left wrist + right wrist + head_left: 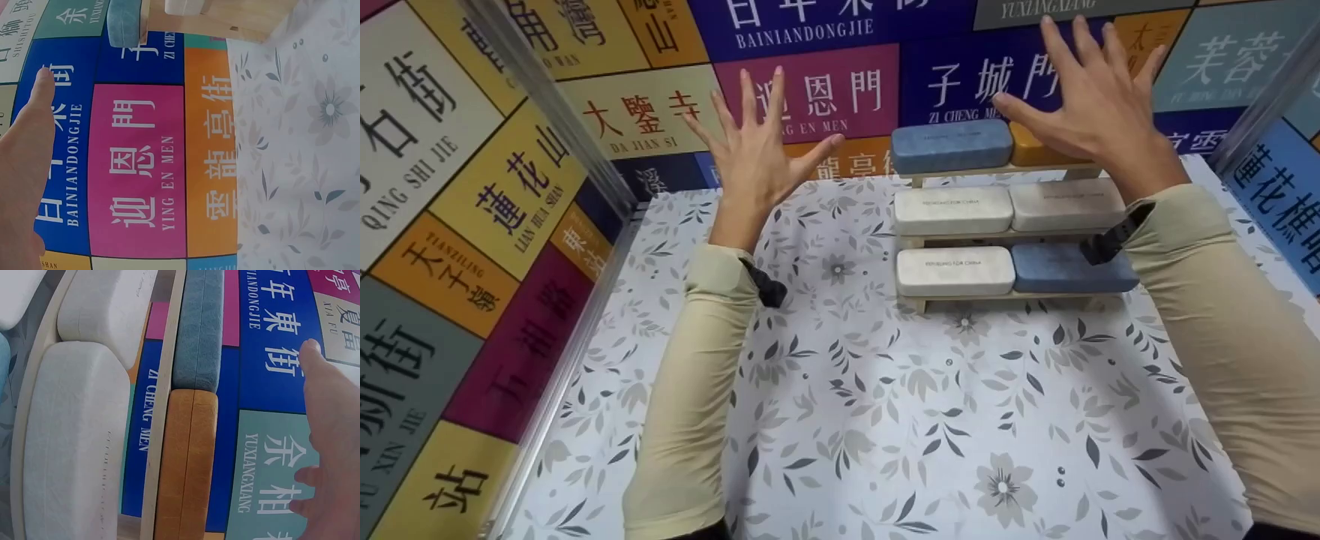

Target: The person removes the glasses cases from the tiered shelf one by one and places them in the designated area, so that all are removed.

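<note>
My left hand (752, 154) is raised with its fingers spread, left of a tiered wooden rack, and holds nothing. Fingers splayed, my right hand (1099, 105) hovers over the rack's upper right end, also holding nothing. On the top tier lie a blue case (952, 147) and an orange case (185, 461), the latter partly covered by the right hand in the head view. Two white cases, one at left (952, 211) and one at right (1065, 205), fill the middle tier. The bottom tier bears a white case (955, 271) beside a blue case (1072, 268).
The rack (921, 304) stands at the back right of a table with a floral white cloth (870, 420). Colourful panels with Chinese lettering form the back wall (810, 94) and the left side (457, 300). A clear strip (562, 360) edges the table at left.
</note>
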Available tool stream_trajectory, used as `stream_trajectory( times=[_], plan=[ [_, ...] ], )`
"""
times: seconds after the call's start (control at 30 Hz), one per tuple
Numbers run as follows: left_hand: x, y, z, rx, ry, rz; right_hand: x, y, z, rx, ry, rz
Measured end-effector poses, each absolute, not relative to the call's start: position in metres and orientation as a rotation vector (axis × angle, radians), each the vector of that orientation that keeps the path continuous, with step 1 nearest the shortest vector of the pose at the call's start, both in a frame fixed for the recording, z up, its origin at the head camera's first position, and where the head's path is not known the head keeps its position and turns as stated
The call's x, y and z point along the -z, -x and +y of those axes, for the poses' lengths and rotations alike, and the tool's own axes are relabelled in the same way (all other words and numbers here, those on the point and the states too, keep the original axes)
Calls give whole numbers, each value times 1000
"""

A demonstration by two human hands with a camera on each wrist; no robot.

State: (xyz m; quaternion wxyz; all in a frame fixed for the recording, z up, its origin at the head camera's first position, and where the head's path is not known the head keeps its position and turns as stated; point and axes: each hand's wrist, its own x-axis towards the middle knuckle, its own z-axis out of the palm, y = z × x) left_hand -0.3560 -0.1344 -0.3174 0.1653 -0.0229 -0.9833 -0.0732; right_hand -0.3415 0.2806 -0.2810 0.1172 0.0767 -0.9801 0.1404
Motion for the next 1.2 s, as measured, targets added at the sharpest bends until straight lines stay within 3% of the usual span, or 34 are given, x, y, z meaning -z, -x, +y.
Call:
stream_trajectory(
  times=[0.33,0.67,1.2],
  plan=[
    [324,344,-128,287,203,-2611,297,324,280,-650,-272,-2578],
    [344,317,-111,586,458,-2389,323,283,300,-919,-264,-2340],
    [424,271,-66,888,773,-2432,407,233,352,-1143,-25,-2412]
  ],
)
